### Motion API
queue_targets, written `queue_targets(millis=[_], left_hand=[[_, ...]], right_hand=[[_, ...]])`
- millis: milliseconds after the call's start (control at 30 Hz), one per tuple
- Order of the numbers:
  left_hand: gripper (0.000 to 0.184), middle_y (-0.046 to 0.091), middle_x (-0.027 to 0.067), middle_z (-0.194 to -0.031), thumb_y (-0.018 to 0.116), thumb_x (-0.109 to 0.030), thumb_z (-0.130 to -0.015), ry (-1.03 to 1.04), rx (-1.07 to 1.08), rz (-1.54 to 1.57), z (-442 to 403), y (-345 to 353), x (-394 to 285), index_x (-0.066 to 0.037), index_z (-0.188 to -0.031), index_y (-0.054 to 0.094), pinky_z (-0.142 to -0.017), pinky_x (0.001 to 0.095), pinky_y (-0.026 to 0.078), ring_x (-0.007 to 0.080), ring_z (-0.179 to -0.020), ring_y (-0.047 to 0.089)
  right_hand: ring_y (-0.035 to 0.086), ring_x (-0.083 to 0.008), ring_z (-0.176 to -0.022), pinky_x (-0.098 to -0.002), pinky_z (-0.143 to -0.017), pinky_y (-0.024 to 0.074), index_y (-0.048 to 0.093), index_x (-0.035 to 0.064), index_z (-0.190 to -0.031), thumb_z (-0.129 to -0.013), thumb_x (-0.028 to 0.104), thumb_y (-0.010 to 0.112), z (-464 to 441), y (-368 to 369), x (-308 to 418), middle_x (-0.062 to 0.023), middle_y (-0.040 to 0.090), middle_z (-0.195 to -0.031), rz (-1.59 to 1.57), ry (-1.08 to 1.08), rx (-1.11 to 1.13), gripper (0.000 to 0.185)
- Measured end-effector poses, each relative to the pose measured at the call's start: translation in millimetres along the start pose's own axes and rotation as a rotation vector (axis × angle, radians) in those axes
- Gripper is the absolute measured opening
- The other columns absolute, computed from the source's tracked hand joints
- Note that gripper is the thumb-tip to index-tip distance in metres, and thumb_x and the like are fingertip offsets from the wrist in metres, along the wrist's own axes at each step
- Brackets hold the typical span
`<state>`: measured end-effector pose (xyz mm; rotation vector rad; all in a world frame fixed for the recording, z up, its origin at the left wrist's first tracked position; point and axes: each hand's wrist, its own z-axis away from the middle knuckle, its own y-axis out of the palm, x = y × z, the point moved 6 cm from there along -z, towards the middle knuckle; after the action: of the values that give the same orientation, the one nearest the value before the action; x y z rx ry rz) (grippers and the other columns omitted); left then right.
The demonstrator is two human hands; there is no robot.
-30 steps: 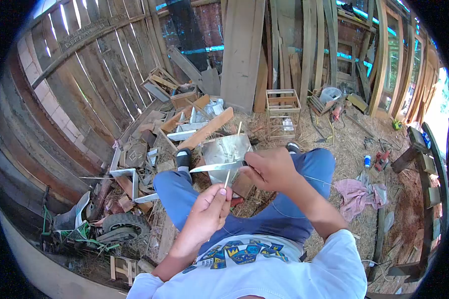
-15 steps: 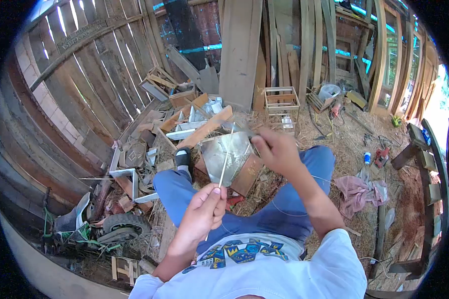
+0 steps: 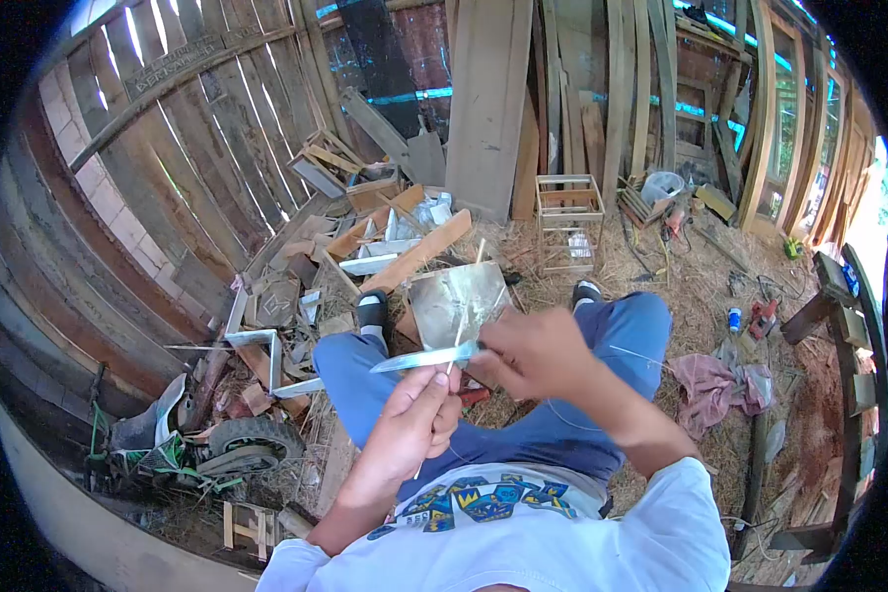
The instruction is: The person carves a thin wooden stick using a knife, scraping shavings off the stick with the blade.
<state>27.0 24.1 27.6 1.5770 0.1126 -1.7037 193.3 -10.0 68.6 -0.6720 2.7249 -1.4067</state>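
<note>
Between its thumb and fingers, my left hand [image 3: 425, 412] pinches a thin pale stick [image 3: 469, 303] that slants up and away. My right hand [image 3: 533, 350] is closed round the handle of a knife [image 3: 414, 361], the handle mostly hidden by the fingers. The blade points left and lies across the stick just above my left fingertips. Beyond both hands, a square metal-looking plate [image 3: 444, 296] rests between my legs on a wooden block, which is largely hidden.
Wood scraps and a plank [image 3: 434, 249] lie ahead on the left. A small wooden frame stand [image 3: 569, 222] is ahead on the right. At the right are a pink cloth [image 3: 705, 390] and a blue can [image 3: 734, 319]. A wheel [image 3: 255, 444] lies at the left.
The knife moved away up the stick, then came back down close to my left hand. My left hand keeps its hold on the stick. The whole view has shifted slightly.
</note>
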Motion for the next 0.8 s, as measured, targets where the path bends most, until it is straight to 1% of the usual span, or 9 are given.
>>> queue_targets(millis=[100,233,267,400,500,533,567,700,800], left_hand=[[0.018,0.031,-0.0073,-0.064,0.037,-0.026,-0.114,0.045,-0.023,-0.017,-1,-3,-14,-0.013,-0.104,0.047,-0.041,0.0228,0.015,0.0023,-0.049,0.022],[0.018,0.028,-0.0076,-0.062,0.04,-0.029,-0.113,0.036,0.003,-0.005,6,1,-12,-0.015,-0.105,0.047,-0.041,0.0232,0.014,0.0027,-0.047,0.021],[0.018,0.028,-0.0078,-0.062,0.041,-0.03,-0.113,0.039,-0.002,-0.01,7,0,-11,-0.015,-0.104,0.047,-0.041,0.0233,0.014,0.0028,-0.047,0.021],[0.018,0.028,-0.0077,-0.062,0.041,-0.03,-0.113,0.025,0.007,-0.001,3,-4,-9,-0.015,-0.104,0.047,-0.041,0.0234,0.013,0.0027,-0.047,0.02],[0.017,0.028,-0.0078,-0.062,0.041,-0.029,-0.113,0.013,0.032,0.005,6,-4,-4,-0.015,-0.104,0.047,-0.041,0.0233,0.012,0.0025,-0.046,0.019],[0.017,0.028,-0.0078,-0.062,0.041,-0.028,-0.113,0.013,0.016,0.003,8,-5,-6,-0.015,-0.104,0.047,-0.041,0.0233,0.012,0.0024,-0.046,0.02],[0.017,0.028,-0.0079,-0.062,0.041,-0.027,-0.113,0.017,0.002,0.001,8,-5,-7,-0.016,-0.104,0.048,-0.04,0.0232,0.012,0.0024,-0.046,0.02],[0.016,0.028,-0.0076,-0.062,0.04,-0.026,-0.113,0.017,0.039,-0.008,5,-8,-1,-0.015,-0.104,0.048,-0.04,0.0232,0.013,0.0027,-0.046,0.02],[0.016,0.028,-0.0075,-0.062,0.04,-0.026,-0.113,-0.009,-0.025,-0.01,12,-8,-4,-0.015,-0.105,0.048,-0.04,0.0234,0.013,0.0031,-0.046,0.02]], right_hand=[[0.059,-0.0333,-0.054,-0.0439,-0.048,0.0436,0.056,0.0108,-0.077,-0.091,0.032,0.069,-6,-1,-11,-0.0098,0.054,-0.06,-0.014,0.08,-0.073,0.029],[0.06,-0.0338,-0.053,-0.0447,-0.048,0.0429,0.054,0.0105,-0.076,-0.091,0.032,0.069,-9,-4,-7,-0.01,0.055,-0.059,0.004,0.013,-0.128,0.03],[0.06,-0.0339,-0.053,-0.045,-0.048,0.0436,0.055,0.0109,-0.076,-0.091,0.031,0.07,-9,-1,-25,-0.0096,0.054,-0.059,-0.009,0.093,-0.167,0.029],[0.06,-0.0337,-0.053,-0.0447,-0.049,0.0442,0.055,0.0111,-0.075,-0.089,0.031,0.07,-14,-5,-33,-0.0095,0.054,-0.058,0.014,0.132,-0.159,0.029],[0.061,-0.0343,-0.055,-0.0442,-0.049,0.0443,0.058,0.0112,-0.078,-0.09,0.028,0.07,-10,2,-23,-0.0102,0.056,-0.06,-0.002,0.044,-0.1,0.024],[0.061,-0.0352,-0.056,-0.0449,-0.05,0.0445,0.059,0.0108,-0.078,-0.089,0.028,0.069,-14,-1,-44,-0.0113,0.056,-0.06,-0.042,0.219,-0.138,0.023],[0.061,-0.0352,-0.056,-0.0449,-0.05,0.0445,0.059,0.0108,-0.078,-0.089,0.028,0.069,-11,-1,-44,-0.0113,0.056,-0.06,-0.039,0.222,-0.133,0.023],[0.061,-0.0377,-0.058,-0.0455,-0.052,0.0454,0.061,0.0091,-0.079,-0.09,0.026,0.069,-9,5,-30,-0.0142,0.058,-0.063,-0.037,0.094,0.011,0.022],[0.066,-0.0334,-0.06,-0.0466,-0.053,0.0496,0.063,0.0152,-0.081,-0.092,0.036,0.068,-12,-6,-69,-0.0089,0.063,-0.065,0.069,0.235,-0.177,0.024]])
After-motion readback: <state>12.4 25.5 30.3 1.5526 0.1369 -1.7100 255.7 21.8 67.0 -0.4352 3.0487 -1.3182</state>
